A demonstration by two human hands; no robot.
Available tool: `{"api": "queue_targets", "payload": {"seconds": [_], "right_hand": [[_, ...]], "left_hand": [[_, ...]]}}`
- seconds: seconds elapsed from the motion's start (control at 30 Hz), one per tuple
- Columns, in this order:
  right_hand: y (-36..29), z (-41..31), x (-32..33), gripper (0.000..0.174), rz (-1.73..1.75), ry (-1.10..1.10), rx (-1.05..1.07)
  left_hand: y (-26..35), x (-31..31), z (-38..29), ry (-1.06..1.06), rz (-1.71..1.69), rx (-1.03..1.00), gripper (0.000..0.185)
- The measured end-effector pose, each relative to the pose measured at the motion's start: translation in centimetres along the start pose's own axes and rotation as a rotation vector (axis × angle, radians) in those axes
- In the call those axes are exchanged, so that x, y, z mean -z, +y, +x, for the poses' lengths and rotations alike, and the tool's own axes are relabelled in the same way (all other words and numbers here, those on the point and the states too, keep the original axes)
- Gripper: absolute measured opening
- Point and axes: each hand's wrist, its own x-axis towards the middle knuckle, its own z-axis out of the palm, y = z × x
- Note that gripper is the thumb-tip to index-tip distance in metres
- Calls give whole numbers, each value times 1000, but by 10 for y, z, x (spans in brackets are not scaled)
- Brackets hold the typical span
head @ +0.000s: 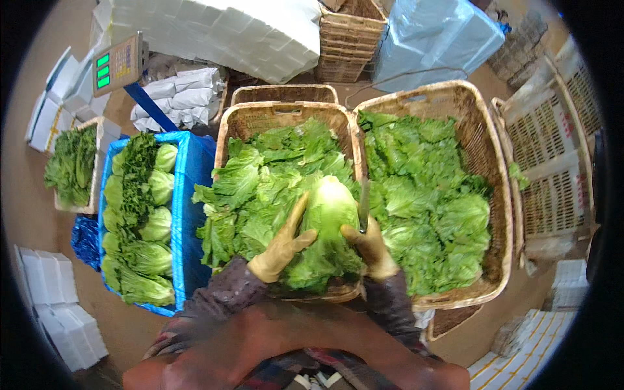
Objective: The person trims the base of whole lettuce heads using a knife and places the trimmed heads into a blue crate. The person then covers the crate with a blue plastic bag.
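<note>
A green lettuce head [331, 209] is held up in front of me, its pale stem end pointing away. My left hand [282, 243], in a yellowish glove, grips it from the left with the thumb on top. On the other side, my gloved right hand [371, 248] holds a knife [364, 204], blade pointing away from me, and presses its thumb against the lettuce. The knife handle is mostly hidden in the palm. Beneath both hands, loose lettuce leaves [253, 195] fill a dirty plastic crate [287, 108].
A second crate [504, 219] on the right holds more lettuce. At left, lettuce heads fill a blue-lined box [179, 219], near a digital scale display [117, 66]. Stacked crates [348, 44], wrapped foam boxes [214, 34] and white packets [195, 92] stand beyond.
</note>
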Motion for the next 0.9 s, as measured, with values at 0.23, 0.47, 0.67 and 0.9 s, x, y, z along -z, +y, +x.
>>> {"api": "queue_targets", "payload": {"seconds": [0.23, 0.47, 0.67, 0.9], "right_hand": [[30, 69, -2, 97, 601, -78, 0], [-37, 154, -193, 96, 164, -691, -189], [-1, 182, -455, 76, -782, -792, 278], [18, 266, -595, 86, -1322, -522, 633]], "left_hand": [[33, 141, -56, 659, 134, 54, 65], [49, 165, -156, 681, 763, -241, 127], [28, 237, -258, 1082, 90, -641, 145], [46, 356, -299, 1376, 213, -452, 131]]}}
